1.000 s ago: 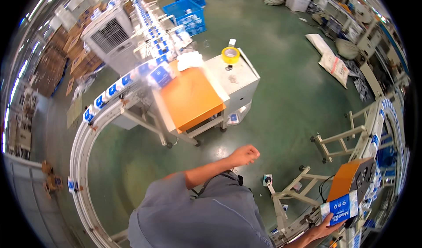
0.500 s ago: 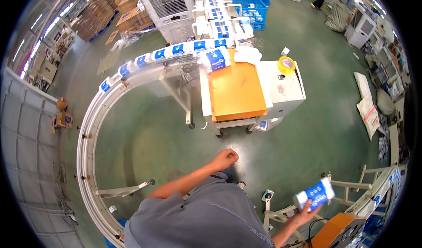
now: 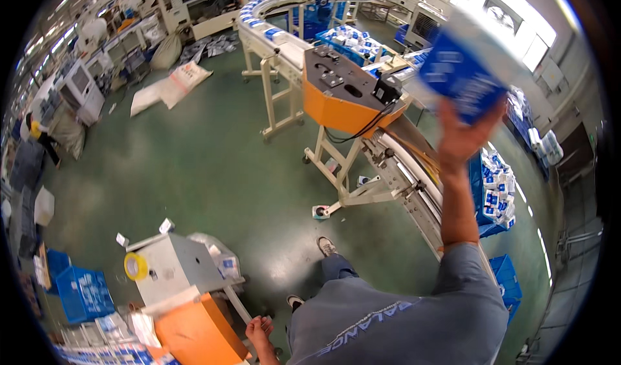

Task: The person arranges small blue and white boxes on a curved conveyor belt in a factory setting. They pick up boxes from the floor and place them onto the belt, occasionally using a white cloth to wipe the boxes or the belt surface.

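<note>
My right hand (image 3: 462, 132) is raised at the upper right, its fingers wrapped round the lower end of a blue-and-white tissue pack (image 3: 466, 74). Both hand and pack are blurred by motion. The pack is held above the curved conveyor (image 3: 414, 177), to the right of an orange machine with a dark top (image 3: 346, 93). Low in the view, my left hand (image 3: 260, 329) hangs with its fingers curled in and nothing visible in them. It is nearest to the orange-topped stand (image 3: 197, 332).
A grey cabinet (image 3: 174, 271) carries a roll of yellow tape (image 3: 135, 266). Blue crates with packs (image 3: 495, 190) stand right of the conveyor. Machine legs (image 3: 343, 171) reach onto the green floor (image 3: 213, 151). White sacks (image 3: 171, 90) lie farther off.
I have turned to the right, so the orange-topped stand now lies at the lower left. My right hand has lifted the tissue pack from low right to high up.
</note>
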Tool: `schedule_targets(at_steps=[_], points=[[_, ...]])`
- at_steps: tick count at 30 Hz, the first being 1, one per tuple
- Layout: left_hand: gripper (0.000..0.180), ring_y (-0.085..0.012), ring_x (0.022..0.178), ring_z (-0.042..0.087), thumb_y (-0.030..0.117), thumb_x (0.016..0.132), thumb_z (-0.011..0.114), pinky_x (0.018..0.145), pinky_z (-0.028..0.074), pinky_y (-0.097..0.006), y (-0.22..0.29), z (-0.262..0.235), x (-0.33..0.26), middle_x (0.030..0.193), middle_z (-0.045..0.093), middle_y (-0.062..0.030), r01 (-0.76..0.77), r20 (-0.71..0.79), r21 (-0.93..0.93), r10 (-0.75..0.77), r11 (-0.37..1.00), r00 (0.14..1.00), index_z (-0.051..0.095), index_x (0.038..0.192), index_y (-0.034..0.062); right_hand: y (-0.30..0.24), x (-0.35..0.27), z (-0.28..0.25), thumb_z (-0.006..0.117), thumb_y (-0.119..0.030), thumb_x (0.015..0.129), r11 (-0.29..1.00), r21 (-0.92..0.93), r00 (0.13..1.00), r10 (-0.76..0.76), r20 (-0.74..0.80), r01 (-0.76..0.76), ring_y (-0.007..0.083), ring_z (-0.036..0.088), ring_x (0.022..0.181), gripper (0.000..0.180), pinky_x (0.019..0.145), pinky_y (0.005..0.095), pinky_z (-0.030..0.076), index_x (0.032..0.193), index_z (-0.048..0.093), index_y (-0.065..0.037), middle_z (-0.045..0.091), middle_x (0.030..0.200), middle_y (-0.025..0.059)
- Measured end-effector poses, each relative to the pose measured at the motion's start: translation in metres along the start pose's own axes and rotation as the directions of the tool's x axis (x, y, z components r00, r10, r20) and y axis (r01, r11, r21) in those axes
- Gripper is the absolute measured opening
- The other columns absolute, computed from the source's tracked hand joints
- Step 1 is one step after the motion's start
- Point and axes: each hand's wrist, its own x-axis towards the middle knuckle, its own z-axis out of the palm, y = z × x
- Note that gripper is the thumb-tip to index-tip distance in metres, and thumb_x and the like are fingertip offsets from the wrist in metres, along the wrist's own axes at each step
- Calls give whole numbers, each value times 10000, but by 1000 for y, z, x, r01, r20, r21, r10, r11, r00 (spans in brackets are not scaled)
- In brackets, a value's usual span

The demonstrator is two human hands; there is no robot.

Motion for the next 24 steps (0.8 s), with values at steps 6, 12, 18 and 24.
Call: schedule_targets(at_steps=[6, 12, 18, 24], points=[[178, -196, 773, 735, 228, 1041, 661, 637, 618, -325, 59, 105, 62, 959, 746, -87, -60, 132, 164, 39, 985, 991, 670, 1103, 61, 29, 95, -130, 841, -133, 885, 693, -437, 674, -702, -228, 573, 339, 642, 1190, 849, 1092, 421, 581, 1553, 322, -73, 581, 1408, 192], [215, -206, 864, 738, 235, 1069, 645, 705, 609, -331, 115, 263, 45, 1042, 749, -103, -142, 294, 273, 58, 951, 954, 653, 1147, 35, 227, 194, -91, 847, -209, 894, 744, -563, 691, -618, -375, 360, 361, 660, 1175, 770, 1052, 451, 598, 1497, 391, -63, 582, 1425, 205], [225, -220, 904, 749, 242, 1074, 638, 727, 609, -343, 131, 341, 32, 1066, 756, -114, -213, 333, 257, 121, 943, 935, 669, 1174, 43, 357, 233, 34, 812, -405, 907, 559, -821, 984, -175, 24, 119, 373, 600, 1302, 745, 1058, 494, 506, 1550, 522, -165, 584, 1420, 220], [239, -235, 916, 759, 232, 1061, 649, 731, 611, -344, 102, 346, 39, 1078, 766, -138, -73, 244, 303, -3, 950, 970, 682, 1177, 26, 338, 161, 11, 795, -77, 869, 883, -444, 980, -74, 186, 151, 215, 725, 950, 608, 801, 334, 597, 1443, 593, -61, 638, 1288, 136]])
